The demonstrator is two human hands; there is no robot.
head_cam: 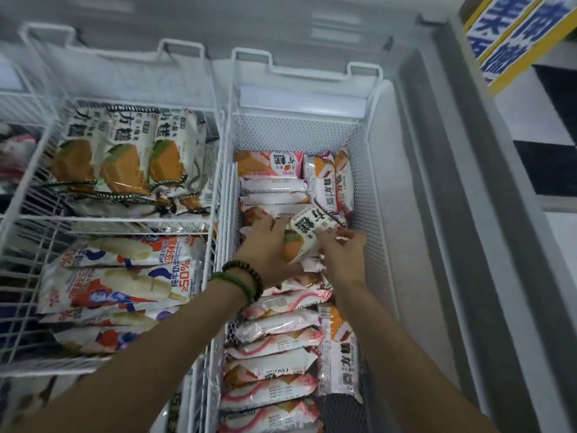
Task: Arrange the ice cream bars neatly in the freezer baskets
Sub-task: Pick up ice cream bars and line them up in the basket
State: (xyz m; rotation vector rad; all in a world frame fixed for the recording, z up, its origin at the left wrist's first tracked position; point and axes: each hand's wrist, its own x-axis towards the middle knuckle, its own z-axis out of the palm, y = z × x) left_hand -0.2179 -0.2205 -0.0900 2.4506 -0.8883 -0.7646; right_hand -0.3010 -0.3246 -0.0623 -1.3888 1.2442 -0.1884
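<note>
Both my hands reach into the right white mesh basket point(368, 189), which is filled with pink-and-white wrapped ice cream bars point(274, 367) lying in a row. Between them is a white-wrapped bar with an orange-and-green picture point(307, 235), tilted above the pink ones. My left hand point(265, 245), with bead bracelets on the wrist, holds its left side. My right hand point(345, 254) pinches its right end. More pink bars point(268, 165) lie at the basket's far end, some standing on edge point(327, 179).
The upper left wire basket point(137, 217) holds white bars with the same orange-and-green picture point(125, 151). Below it lie white, red and blue wrapped bars point(125, 282). The freezer's grey rim point(468, 182) runs along the right, with a blue-and-yellow carton point(512, 35) beyond.
</note>
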